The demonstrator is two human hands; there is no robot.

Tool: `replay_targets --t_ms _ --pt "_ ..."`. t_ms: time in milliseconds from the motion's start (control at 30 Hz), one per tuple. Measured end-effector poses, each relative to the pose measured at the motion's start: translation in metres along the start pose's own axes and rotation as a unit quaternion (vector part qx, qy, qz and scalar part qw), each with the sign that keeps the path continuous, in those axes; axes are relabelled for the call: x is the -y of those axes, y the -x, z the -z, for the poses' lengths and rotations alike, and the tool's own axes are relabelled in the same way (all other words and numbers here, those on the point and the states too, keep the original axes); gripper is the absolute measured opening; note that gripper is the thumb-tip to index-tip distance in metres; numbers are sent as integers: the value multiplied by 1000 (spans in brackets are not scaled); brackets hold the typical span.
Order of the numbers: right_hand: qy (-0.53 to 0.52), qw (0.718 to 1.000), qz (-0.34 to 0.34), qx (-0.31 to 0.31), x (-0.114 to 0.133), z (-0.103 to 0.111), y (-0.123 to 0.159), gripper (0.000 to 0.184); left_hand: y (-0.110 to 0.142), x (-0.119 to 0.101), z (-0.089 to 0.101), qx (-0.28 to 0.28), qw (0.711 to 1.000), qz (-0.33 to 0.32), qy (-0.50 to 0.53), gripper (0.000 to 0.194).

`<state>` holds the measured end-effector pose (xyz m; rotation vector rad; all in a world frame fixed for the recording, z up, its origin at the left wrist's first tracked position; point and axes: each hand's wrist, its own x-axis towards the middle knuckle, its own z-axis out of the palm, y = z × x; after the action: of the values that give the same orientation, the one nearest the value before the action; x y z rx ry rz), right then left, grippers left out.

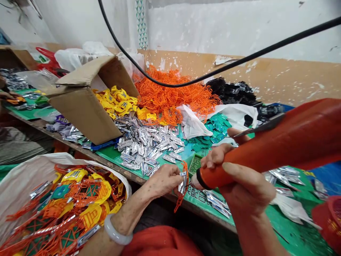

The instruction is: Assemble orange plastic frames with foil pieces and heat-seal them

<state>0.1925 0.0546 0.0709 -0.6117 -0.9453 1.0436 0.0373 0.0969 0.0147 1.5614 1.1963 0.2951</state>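
My left hand [163,180] pinches a small silver plastic piece [182,183] together with an orange lattice part [183,186], held just off the near edge of the green table [112,153]. My right hand [237,174] is wrapped around a thick orange tool [279,145] whose dark tip [198,179] points at the pinched parts. A black cable [202,78] loops from the tool across the view. Right behind my left hand, a heap of silver pieces [145,144] covers the table.
An open cardboard box [85,106] spills yellow parts [117,99]. Behind lie orange lattice parts [176,92], black parts [234,90], teal parts [215,129] and white bags. A white sack [23,177] at lower left holds assembled pieces. Another person's hand [10,96] shows at far left.
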Motion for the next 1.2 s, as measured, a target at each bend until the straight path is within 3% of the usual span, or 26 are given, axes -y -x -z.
replay_targets --t_ms 300,700,1067,1200 --pt "-11 1000 -8 -21 -7 -3 5 44 -5 12 -5 -19 1000 -14 11 10" --pt "14 999 -16 -38 -13 -3 6 40 -3 11 -8 -37 998 -26 33 9" --pt "75 997 -19 -30 -12 -6 11 48 -2 7 -12 -38 995 -15 89 8" --pt "100 995 -21 7 -12 -6 15 55 -3 8 -16 -34 992 -21 123 9"
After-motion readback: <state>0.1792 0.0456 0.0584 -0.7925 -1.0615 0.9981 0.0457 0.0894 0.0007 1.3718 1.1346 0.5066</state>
